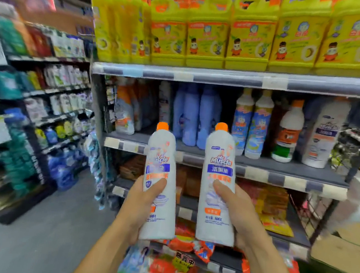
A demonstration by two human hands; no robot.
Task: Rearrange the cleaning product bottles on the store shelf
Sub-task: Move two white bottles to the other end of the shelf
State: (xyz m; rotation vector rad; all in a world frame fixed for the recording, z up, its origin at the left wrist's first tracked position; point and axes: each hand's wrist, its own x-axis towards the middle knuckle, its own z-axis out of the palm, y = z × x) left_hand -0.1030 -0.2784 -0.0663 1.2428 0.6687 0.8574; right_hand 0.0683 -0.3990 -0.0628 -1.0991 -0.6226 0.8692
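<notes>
I hold two white Mr Muscle bottles with orange caps upright in front of the shelves. My left hand (142,200) grips the left bottle (162,152) around its lower half, thumb across the label. My right hand (237,207) grips the right bottle (220,156) the same way. Both bottles hang in the air in front of the middle shelf (258,164). On that shelf stand blue bottles (190,115), white-and-blue bottles (252,124), an orange-capped white bottle (289,132) and another Mr Muscle bottle (323,134).
Yellow jugs (208,35) fill the top shelf. Orange spray bottles (124,108) stand at the middle shelf's left end. Lower shelves hold bagged goods (274,206). An aisle floor (38,222) runs to the left past another shelf unit (39,82). A cardboard box (342,252) sits at right.
</notes>
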